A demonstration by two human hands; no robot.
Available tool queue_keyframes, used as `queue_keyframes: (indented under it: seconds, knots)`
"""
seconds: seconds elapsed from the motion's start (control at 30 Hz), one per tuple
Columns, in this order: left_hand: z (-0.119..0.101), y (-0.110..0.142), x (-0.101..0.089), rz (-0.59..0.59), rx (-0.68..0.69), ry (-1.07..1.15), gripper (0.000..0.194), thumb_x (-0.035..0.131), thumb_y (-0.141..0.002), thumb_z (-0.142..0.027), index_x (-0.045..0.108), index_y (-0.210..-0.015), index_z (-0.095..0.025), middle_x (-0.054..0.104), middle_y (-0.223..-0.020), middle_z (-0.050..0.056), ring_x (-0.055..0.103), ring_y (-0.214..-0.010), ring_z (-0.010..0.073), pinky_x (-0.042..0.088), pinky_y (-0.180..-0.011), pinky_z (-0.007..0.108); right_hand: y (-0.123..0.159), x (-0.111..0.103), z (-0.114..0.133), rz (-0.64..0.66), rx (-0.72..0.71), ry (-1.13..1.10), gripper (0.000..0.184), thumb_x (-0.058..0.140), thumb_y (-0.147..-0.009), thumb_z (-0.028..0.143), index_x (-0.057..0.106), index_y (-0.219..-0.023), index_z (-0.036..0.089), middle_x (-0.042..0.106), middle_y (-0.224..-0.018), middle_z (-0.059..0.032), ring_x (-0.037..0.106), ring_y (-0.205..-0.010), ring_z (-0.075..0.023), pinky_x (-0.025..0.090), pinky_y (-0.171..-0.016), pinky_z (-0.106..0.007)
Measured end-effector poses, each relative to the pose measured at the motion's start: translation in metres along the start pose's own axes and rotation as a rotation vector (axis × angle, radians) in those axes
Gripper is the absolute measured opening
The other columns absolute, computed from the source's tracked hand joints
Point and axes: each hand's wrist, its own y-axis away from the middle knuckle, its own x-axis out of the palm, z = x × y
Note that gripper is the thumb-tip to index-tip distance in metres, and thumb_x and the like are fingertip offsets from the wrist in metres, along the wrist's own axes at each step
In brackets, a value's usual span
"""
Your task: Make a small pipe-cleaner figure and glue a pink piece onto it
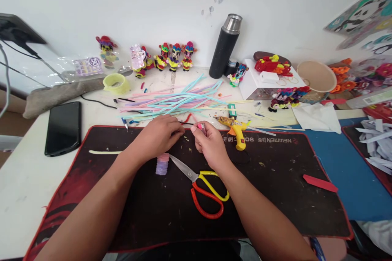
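My right hand (211, 144) pinches a small bright pink piece (200, 126) between thumb and fingers; it is too small to tell its kind. To its left, my left hand (162, 134) hovers over the mat with its fingers curled together, and whatever they hold is hidden. Just below the left hand lies a coiled pink and purple pipe-cleaner piece (162, 165). Scissors (199, 183) with one red and one yellow handle lie open between my forearms. A pale yellow pipe cleaner (105, 152) runs under my left forearm.
Behind the hands lie a heap of pastel pipe cleaners (174, 102) and a yellow glue gun (237, 128). A phone (63, 128) rests at left. Several small figures (174, 57), a black thermos (225, 47) and a white box (260, 83) stand along the wall.
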Motion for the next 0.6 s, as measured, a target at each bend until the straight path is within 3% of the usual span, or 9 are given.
queue_keyframes:
  seconds: [0.6]
  knots:
    - [-0.0043, -0.0019, 0.0031, 0.074, -0.011, -0.003, 0.014, 0.060, -0.097, -0.016, 0.072, -0.091, -0.018, 0.071, -0.092, 0.007, 0.066, -0.093, 0.0255, 0.049, -0.084, 0.038, -0.0005, -0.0008, -0.0022, 0.001, -0.011, 0.017, 0.030, 0.074, -0.085, 0.048, 0.056, -0.085, 0.024, 0.033, -0.054, 0.0125, 0.028, -0.042, -0.0073, 0.021, -0.040, -0.021]
